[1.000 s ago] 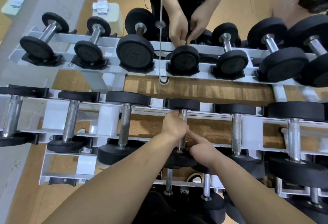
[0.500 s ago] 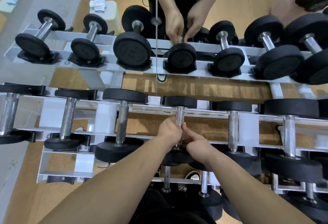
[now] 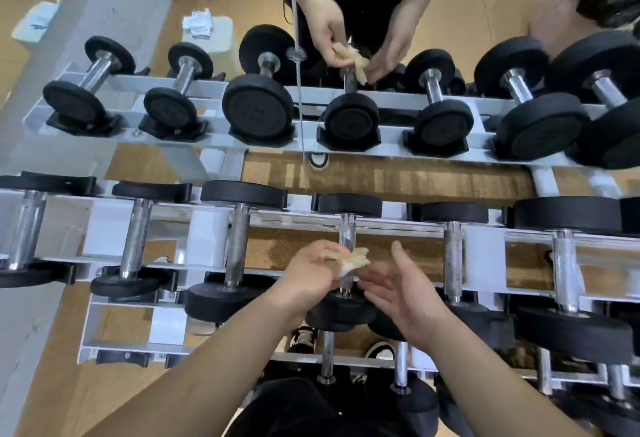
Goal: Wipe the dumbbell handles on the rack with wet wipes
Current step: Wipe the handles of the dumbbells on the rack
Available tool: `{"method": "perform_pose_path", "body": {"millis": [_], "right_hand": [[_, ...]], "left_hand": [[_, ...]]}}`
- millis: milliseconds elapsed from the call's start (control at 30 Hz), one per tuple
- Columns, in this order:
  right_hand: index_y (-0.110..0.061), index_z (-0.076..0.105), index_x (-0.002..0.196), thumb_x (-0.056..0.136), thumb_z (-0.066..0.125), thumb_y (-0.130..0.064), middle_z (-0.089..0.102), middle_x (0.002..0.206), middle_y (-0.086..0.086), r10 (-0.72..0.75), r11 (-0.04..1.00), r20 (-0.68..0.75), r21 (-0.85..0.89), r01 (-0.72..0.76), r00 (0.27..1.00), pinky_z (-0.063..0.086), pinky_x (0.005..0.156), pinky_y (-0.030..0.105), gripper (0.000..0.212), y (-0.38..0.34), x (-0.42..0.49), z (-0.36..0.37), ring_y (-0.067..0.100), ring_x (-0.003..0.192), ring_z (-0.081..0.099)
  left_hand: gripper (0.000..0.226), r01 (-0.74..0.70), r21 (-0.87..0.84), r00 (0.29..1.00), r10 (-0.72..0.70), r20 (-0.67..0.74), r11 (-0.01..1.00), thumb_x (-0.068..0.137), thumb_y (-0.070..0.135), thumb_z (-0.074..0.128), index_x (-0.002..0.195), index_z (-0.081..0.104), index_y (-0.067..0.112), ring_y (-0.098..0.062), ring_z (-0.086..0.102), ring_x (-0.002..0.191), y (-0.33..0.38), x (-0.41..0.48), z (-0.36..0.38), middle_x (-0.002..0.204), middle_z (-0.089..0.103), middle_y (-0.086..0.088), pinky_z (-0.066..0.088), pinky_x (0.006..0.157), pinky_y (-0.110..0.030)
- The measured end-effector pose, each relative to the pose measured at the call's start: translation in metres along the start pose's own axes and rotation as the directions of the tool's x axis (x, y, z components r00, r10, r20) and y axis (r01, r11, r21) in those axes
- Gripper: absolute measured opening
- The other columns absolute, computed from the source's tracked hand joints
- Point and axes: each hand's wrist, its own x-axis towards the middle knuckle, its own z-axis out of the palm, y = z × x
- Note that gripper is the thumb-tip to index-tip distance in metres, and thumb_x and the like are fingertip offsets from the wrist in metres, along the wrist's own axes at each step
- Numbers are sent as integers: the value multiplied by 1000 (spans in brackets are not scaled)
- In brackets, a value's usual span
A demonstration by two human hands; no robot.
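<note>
Okay, left hand loosely grips a crumpled, yellowed wipe right at the chrome handle (knurled steel, long axis running away from the person, black rubber heads). The handle lies on the white rack between both hands, left nearer. Right hand is just beside it, fingers spread, empty.

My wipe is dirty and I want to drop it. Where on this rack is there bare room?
A bare white plate lies between the second handle and third handle from the left. Right of the third handle, floor shows through an open gap. Crowded: the middle handle, with the left hand, wipe and right hand.
</note>
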Motion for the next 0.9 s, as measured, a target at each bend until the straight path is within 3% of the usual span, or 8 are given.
{"method": "perform_pose_path", "body": {"millis": [67, 167, 267, 367, 467, 567, 767, 900], "right_hand": [[-13, 75, 122, 99, 49, -67, 73, 127, 10, 5, 1000, 112, 15, -6, 994, 45, 112, 40, 64, -5, -9, -6, 24, 124, 67], [-9, 71, 128, 100, 67, -34, 73, 127, 12, -10, 999, 203, -33, 17, 979, 52, 105, 39, 37, -11, -18, -5, 26, 121, 69], [2, 66, 124, 99, 66, -7, 76, 118, 19, -40, 998, 38, -39, 41, 998, 57, 100, 41, 26, -10, -15, -7, 28, 109, 75], [4, 60, 120, 102, 62, -4, 75, 111, 25, -40, 992, -167, 110, 59, 985, 59, 96, 49, 20, -11, -5, -11, 36, 101, 77], [-6, 61, 111, 101, 63, -7, 73, 116, 19, -101, 989, -350, 69, 133, 931, 58, 97, 45, 11, -20, 10, -12, 30, 102, 75], [-14, 65, 107, 95, 70, -12, 72, 112, 5, -155, 987, -355, -92, 131, 922, 49, 103, 42, 12, -32, 21, 14, 22, 104, 67], [-11, 64, 101, 97, 51, -5, 65, 93, 7, -110, 978, -341, -204, 41, 934, 46, 69, 31, 14, -42, 54, 69, 20, 74, 55], [-8, 64, 96, 96, 43, 4, 55, 77, 8, -72, 992, -342, -125, 31, 937, 37, 54, 27, 24, -50, 63, 68, 21, 64, 46]], "left_hand": [[22, 53, -182, 993, -32, 115, 982, 102, 4, 57, 101, 76, 15, -25, 70, 112, -1, -4, 8, 109, 77, -9, 59, 98, -43], [20, 80, -313, 992, -45, 118, 946, 101, 1, 57, 105, 75, 8, -23, 72, 102, -5, -5, 19, 104, 78, -10, 60, 84, -38], [17, 112, -368, 992, -123, -5, 923, 97, 3, 61, 104, 75, 9, -27, 72, 92, -10, 7, 25, 101, 78, -15, 57, 78, -38], [15, 86, -399, 981, -147, -126, 913, 100, 5, 60, 112, 68, 12, -25, 68, 81, -15, 12, 23, 95, 75, -14, 56, 72, -36], [18, 67, -251, 961, -130, -243, 966, 101, 10, 60, 114, 65, 21, -21, 69, 87, -24, 15, 17, 102, 74, -7, 61, 84, -39], [22, 100, -188, 950, -150, -274, 977, 100, 13, 58, 117, 65, 25, -19, 68, 86, -35, 21, 13, 101, 73, -6, 60, 93, -43], [27, 79, -29, 960, -84, -267, 996, 102, 18, 50, 126, 60, 24, -15, 67, 86, -50, 30, 14, 103, 71, -3, 57, 82, -34], [23, -28, 285, 966, 99, -239, 958, 102, 21, 52, 122, 62, 23, -12, 62, 90, -52, 31, 14, 112, 68, 2, 48, 75, -22]]}}
